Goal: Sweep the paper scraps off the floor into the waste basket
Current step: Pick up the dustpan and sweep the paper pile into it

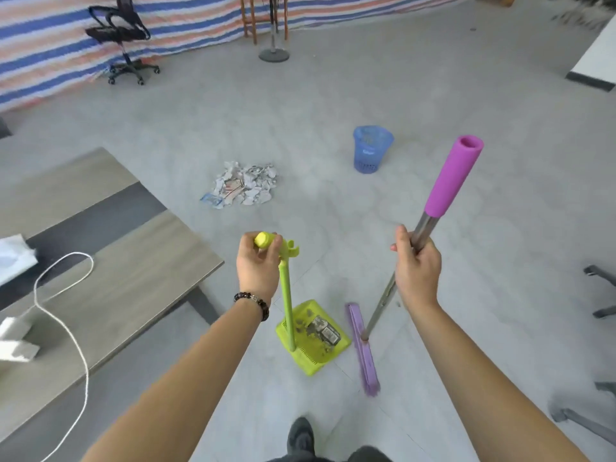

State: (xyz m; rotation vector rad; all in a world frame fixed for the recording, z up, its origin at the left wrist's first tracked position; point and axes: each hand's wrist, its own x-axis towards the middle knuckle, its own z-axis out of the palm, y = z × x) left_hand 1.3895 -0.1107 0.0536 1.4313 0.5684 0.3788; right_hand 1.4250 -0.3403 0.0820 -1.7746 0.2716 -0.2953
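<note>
Grey floor (333,78) — left hand (258,265) grips dustpan handle (287,301); right hand (416,268) grips broom (436,191); scraps (245,188) piled.

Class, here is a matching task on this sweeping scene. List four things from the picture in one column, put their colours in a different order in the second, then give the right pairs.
Column A
1. dustpan
2. broom
3. waste basket
4. paper scraps

Column B
a. blue
b. mostly white
c. lime green
d. purple grip and head, metal shaft

Pairs: 1-c, 2-d, 3-a, 4-b
</note>
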